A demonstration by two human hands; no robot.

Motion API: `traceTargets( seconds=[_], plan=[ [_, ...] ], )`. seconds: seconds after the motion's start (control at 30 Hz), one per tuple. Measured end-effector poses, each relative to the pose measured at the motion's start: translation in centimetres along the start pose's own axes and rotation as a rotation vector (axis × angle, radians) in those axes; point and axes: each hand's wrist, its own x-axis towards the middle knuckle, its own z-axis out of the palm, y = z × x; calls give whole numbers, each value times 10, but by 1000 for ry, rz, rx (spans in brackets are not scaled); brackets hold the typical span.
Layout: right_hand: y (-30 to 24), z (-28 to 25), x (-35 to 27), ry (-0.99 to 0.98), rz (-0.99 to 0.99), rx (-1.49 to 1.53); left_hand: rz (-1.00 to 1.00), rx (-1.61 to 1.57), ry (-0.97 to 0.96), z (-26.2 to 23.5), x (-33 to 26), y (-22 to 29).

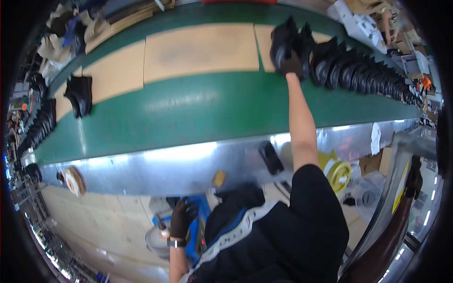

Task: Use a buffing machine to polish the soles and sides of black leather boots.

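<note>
My right arm reaches far across the green conveyor belt (188, 99). My right hand (291, 63), in a dark glove, is closed at a pair of black boots (281, 40) standing on a cardboard sheet. Its fingers blend with the dark leather, so their exact hold is partly hidden. Beside that pair begins a long row of black boots (358, 70), running off to the right. My left hand (183, 218), also gloved and with a watch at the wrist, hangs low on the near side with fingers apart and holds nothing. Near it is a bottle (163, 230).
Cardboard sheets (200, 49) line the belt. Another boot pair (81, 96) stands left, with more boots beyond. On the metal ledge (179, 162) lie a tape roll (74, 181), a yellowish block (219, 178) and a black phone-like object (271, 158). A yellow-green container (337, 174) sits right.
</note>
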Motion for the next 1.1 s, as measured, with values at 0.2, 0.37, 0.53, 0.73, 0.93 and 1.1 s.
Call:
traceTargets(
  seconds=[0.2,0.37,0.53,0.73,0.93,1.1],
  plan=[
    [8,-85,-152,-465,-74,128,39,-168,22,3,-21,-32],
    [34,-137,-259,-1036,-184,-254,369,164,-120,-16,2,-95],
    [37,-151,-317,-493,-138,-146,281,-129,-85,-7,-24,-102],
    [31,-136,-330,-722,-363,-10,497,-94,-145,-21,15,-189],
    [-60,-120,-463,-1291,-963,441,1337,612,300,-45,60,-191],
    [-113,-144,-584,-1431,-1241,94,963,460,589,-75,57,-220]
  ],
)
